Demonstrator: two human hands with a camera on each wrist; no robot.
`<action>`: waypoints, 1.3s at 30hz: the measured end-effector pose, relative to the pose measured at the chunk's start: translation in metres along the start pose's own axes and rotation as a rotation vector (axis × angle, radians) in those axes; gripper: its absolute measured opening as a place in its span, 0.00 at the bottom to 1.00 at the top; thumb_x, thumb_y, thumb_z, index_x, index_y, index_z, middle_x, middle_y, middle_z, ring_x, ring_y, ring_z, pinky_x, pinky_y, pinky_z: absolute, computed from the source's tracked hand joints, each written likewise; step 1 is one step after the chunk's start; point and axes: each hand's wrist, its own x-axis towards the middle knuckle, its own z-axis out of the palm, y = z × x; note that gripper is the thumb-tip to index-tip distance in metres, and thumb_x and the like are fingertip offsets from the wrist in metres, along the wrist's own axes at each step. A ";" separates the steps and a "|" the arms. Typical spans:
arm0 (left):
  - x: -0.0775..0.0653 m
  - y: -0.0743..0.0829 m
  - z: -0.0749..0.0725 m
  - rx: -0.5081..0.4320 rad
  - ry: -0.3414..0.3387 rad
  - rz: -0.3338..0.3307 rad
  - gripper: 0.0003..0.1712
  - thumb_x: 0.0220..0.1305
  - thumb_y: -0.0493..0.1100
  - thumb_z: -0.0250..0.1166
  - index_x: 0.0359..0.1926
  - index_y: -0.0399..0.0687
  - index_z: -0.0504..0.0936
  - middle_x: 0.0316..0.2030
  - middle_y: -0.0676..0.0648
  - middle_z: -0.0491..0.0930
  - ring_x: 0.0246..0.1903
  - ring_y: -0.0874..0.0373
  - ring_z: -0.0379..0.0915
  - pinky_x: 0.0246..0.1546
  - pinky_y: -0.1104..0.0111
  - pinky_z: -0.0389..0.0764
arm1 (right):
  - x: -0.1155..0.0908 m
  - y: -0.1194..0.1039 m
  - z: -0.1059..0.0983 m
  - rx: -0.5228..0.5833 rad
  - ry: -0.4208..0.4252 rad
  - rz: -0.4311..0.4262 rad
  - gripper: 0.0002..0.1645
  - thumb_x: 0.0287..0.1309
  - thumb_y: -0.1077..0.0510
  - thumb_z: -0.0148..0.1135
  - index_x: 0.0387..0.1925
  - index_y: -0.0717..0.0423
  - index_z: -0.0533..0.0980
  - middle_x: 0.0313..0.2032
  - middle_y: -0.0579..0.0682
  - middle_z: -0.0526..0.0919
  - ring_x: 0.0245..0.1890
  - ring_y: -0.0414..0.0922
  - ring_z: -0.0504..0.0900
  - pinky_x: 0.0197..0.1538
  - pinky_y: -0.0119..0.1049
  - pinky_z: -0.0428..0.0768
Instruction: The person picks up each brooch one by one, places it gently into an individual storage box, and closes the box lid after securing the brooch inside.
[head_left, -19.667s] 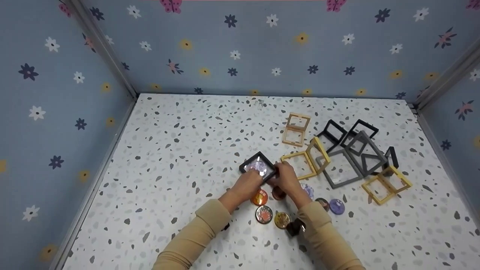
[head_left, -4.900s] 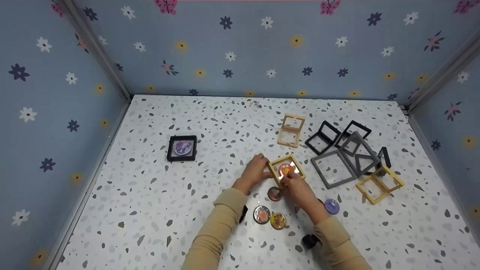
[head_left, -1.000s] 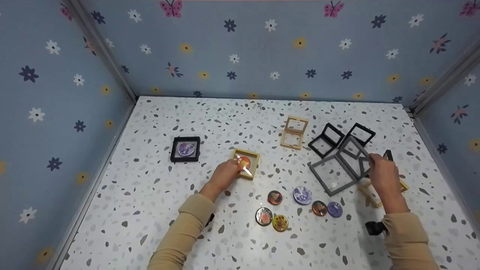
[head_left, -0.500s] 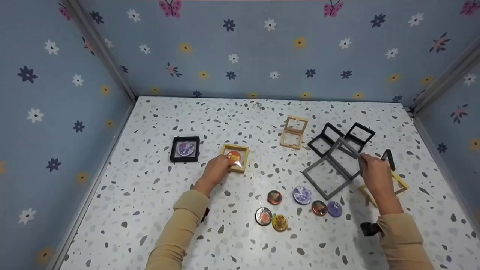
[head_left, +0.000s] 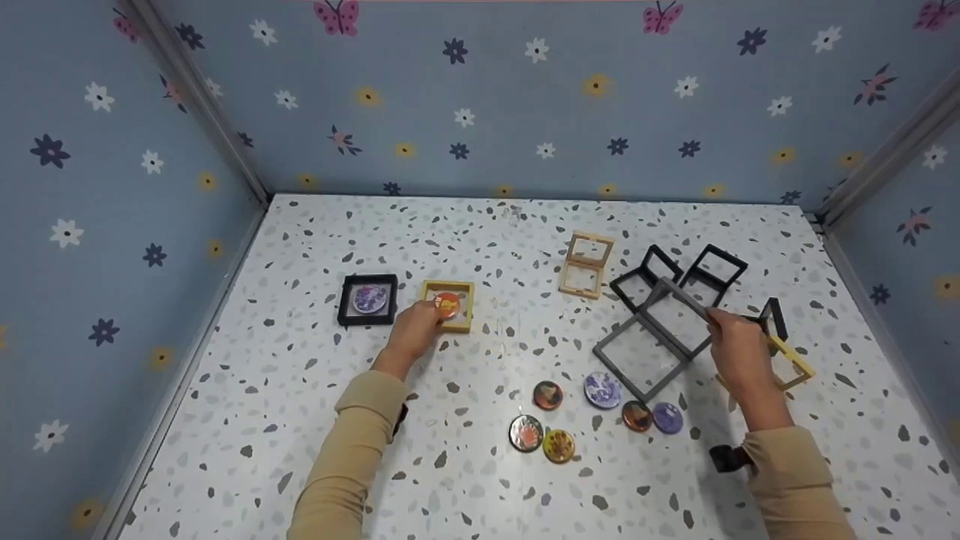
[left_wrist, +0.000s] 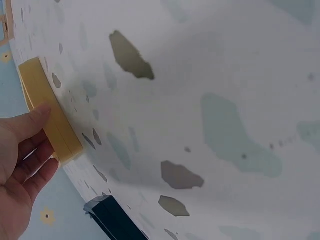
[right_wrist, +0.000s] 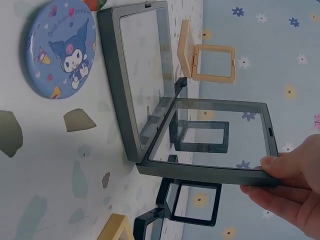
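My left hand (head_left: 412, 330) grips the near left side of a shut yellow display frame (head_left: 469, 307), with an orange badge (head_left: 448, 304) behind its clear film. In the left wrist view, thumb and fingers pinch the yellow frame (left_wrist: 50, 105) by its edge. My right hand (head_left: 742, 352) pinches the raised lid of a large grey display frame (head_left: 664, 336), unfolded with nothing inside. The right wrist view shows the thumb above and fingers below the grey lid (right_wrist: 200, 172). To the left stands a shut black display frame (head_left: 341, 307) holding a purple badge (head_left: 370, 298).
Several loose round badges lie nearer me, among them a purple-white badge (head_left: 602, 390) and a yellow badge (head_left: 559, 445). Unfolded frames stand behind and right: a wood-coloured frame (head_left: 586, 262), several black ones, and a yellow open frame (head_left: 795, 361) beside my right forearm.
Earlier both hands worked on the black frame, then on the yellow one. The left hand has since carried the yellow frame left, beside the black one. The right hand has drawn the grey frame leftward.
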 end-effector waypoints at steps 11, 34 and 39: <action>0.009 -0.011 -0.001 -0.043 -0.027 -0.063 0.02 0.50 0.33 0.64 0.24 0.37 0.79 0.28 0.41 0.77 0.29 0.49 0.73 0.31 0.60 0.74 | 0.002 -0.007 0.007 0.001 0.057 -0.065 0.14 0.48 0.75 0.55 0.41 0.74 0.74 0.33 0.70 0.77 0.33 0.63 0.77 0.33 0.53 0.75; 0.012 -0.019 -0.008 0.031 -0.018 -0.102 0.04 0.52 0.34 0.62 0.29 0.36 0.81 0.30 0.39 0.77 0.32 0.47 0.74 0.35 0.58 0.74 | 0.003 -0.023 0.016 0.027 0.039 -0.081 0.15 0.49 0.74 0.55 0.42 0.73 0.74 0.36 0.69 0.78 0.33 0.61 0.77 0.35 0.50 0.76; 0.010 -0.018 -0.007 0.071 -0.014 -0.098 0.05 0.53 0.33 0.60 0.32 0.34 0.80 0.31 0.38 0.77 0.33 0.46 0.74 0.34 0.58 0.75 | 0.002 -0.024 0.017 0.032 0.028 -0.076 0.15 0.50 0.74 0.55 0.42 0.73 0.74 0.36 0.68 0.78 0.33 0.60 0.77 0.35 0.49 0.76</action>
